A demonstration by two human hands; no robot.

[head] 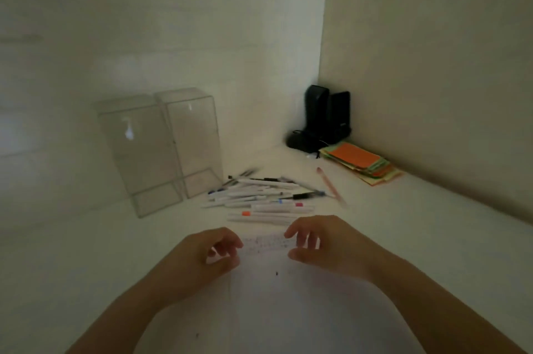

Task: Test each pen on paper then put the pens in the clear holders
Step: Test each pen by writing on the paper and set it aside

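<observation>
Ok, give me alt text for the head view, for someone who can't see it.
Both hands, left and right, hover with curled fingers over a scribbled paper, holding nothing. Beyond it lies a pile of pens beside two empty clear holders.

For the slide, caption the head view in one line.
Both hands, left hand and right hand, hover empty over the paper, pile of pens beyond, two clear holders empty.

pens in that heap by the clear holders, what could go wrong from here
The pens lie crossed in a loose heap, so lifting one may roll others toward the pink pen lying apart. The clear holders stand empty, tall and narrow, so a dropped pen might tip one. Both hands, left and right, hover over the paper holding nothing.
</observation>
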